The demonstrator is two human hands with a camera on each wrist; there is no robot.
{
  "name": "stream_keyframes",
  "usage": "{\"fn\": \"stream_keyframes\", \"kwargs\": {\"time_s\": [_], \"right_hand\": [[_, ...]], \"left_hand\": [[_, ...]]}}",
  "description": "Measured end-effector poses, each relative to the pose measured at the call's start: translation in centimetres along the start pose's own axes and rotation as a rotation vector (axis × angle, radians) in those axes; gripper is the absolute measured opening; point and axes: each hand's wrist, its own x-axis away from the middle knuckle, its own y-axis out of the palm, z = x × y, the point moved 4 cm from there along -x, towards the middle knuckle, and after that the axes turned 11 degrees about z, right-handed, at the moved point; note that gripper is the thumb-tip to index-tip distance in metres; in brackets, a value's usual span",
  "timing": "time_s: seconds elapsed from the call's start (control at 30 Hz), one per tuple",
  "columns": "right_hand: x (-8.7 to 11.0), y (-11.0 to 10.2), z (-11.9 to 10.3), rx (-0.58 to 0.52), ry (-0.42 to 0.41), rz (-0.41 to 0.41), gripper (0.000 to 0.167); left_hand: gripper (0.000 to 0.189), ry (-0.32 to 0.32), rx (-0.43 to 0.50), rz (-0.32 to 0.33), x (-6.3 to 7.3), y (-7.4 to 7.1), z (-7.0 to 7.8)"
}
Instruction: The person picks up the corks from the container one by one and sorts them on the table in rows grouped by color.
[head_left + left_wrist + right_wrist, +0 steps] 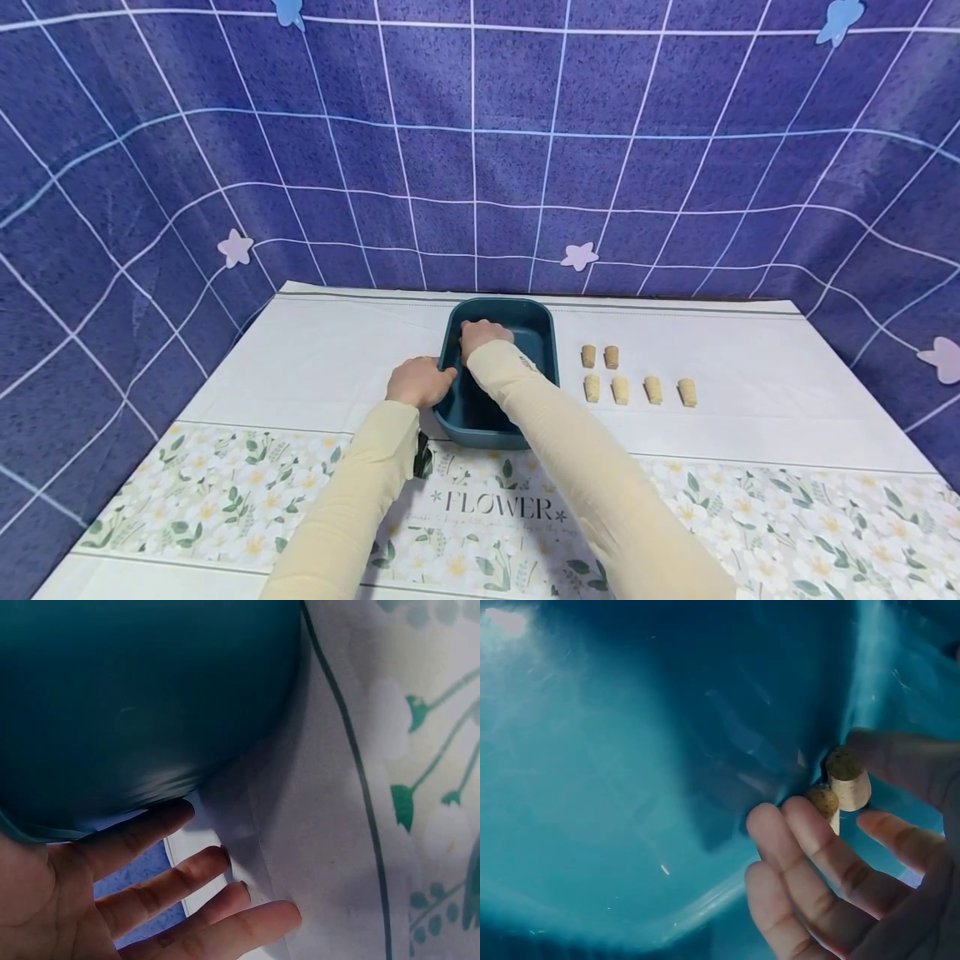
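A deep teal bin (pixel 498 437) stands on the table. My left hand (pixel 417 382) holds its left rim, thumb over the edge and fingers (pixel 161 889) outside, spread along and below the outer wall (pixel 142 712). Down inside the bin, against its left wall, is my right hand (pixel 486 335). In the right wrist view, a cork (pixel 849 780) and a second cork (pixel 825 801) beside it sit between the right thumb and fingers (pixel 810 832). The head view hides both of these corks behind the hand.
Right of the bin, two brown corks (pixel 588 357) stand in a back row, with several paler corks (pixel 653 390) in a front row. A floral cloth (pixel 255 492) covers the table. Blue gridded curtain (pixel 480 167) closes off the back and sides.
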Motion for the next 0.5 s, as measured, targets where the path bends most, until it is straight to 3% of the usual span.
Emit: {"fn": "stream_keyframes", "kwargs": {"time_s": [0.3, 0.5], "right_hand": [[-0.07, 0.05, 0.04, 0.031, -0.028, 0.133, 0.028], [-0.23, 0.10, -0.11, 0.040, -0.030, 0.105, 0.026]], "left_hand": [[0.043, -0.030, 0.000, -0.005, -0.15, 0.26, -0.06], [0.044, -0.045, 0.004, -0.001, -0.18, 0.34, -0.15]]}}
